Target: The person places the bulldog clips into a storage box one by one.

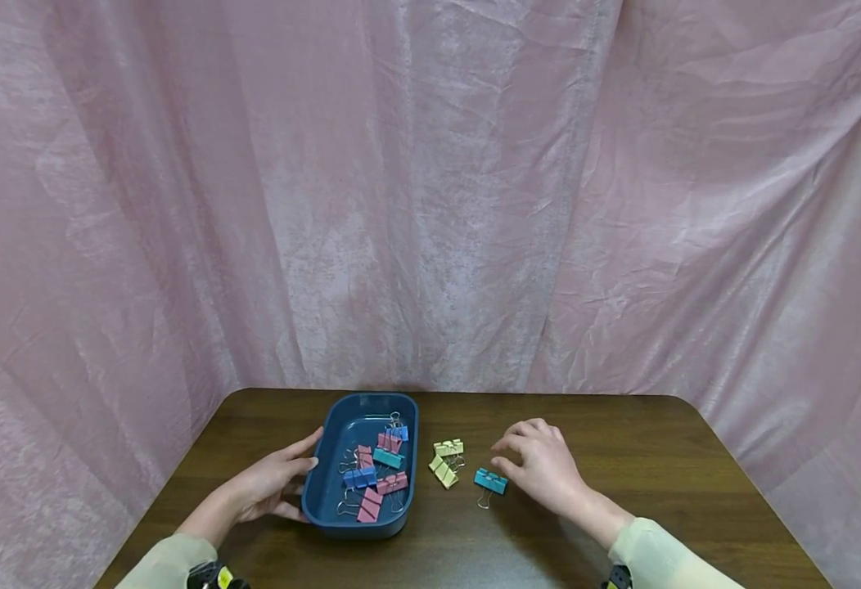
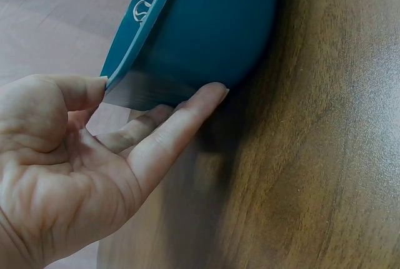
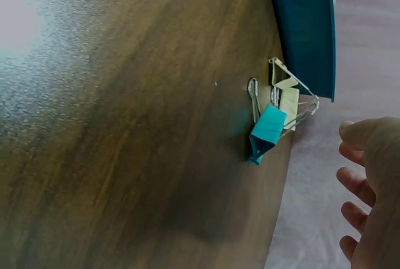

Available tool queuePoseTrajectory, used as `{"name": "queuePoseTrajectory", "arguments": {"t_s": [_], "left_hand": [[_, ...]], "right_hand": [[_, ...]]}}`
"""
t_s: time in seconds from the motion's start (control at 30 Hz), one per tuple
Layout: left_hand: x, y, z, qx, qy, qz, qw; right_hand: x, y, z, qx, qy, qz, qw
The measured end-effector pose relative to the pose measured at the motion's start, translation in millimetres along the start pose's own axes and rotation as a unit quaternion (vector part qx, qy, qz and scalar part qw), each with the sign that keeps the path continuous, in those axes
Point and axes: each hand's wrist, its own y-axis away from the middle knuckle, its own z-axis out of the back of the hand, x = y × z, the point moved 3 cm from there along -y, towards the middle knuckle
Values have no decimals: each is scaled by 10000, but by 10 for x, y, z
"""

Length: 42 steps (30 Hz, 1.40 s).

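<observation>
A dark blue plastic box [image 1: 360,530] stands on the table, with several pink, blue and teal binder clips [image 1: 389,458] lying in it. My left hand [image 1: 272,487] rests against its left side; in the left wrist view the thumb tip touches the rim and the outstretched fingers lie along the lower wall. To the right of the box lie two yellow binder clips [image 1: 444,472], close together. A teal binder clip [image 1: 491,481] lies just right of them. Beside and above that clip is my right hand [image 1: 544,468], fingers loosely bent and holding nothing.
The brown wooden table [image 1: 666,474] has rounded far corners. A pink curtain [image 1: 430,204] hangs behind it and to both sides.
</observation>
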Motion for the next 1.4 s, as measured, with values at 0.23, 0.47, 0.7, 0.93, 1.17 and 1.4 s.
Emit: {"name": "queuePoseTrajectory", "arguments": {"t_s": [0.23, 0.47, 0.7, 0.93, 1.17, 1.4], "left_hand": [[5, -10, 8, -58, -16, 38, 10000], [10, -14, 14, -50, -11, 27, 10000], [14, -19, 22, -39, 0, 32, 10000], [7, -16, 21, -35, -6, 10, 10000], [11, -13, 15, -58, -4, 9, 10000], [31, -28, 29, -95, 26, 37, 9999]], "right_hand": [[33, 45, -12, -42, 119, 244, 9996], [51, 72, -33, 97, 91, 284, 9995], [44, 107, -74, 327, 39, 233, 9992], [48, 123, -105, 359, 79, 287, 9989], [57, 133, -119, 356, 105, 334, 9988], [68, 133, -139, 211, 150, 488, 9985]]}}
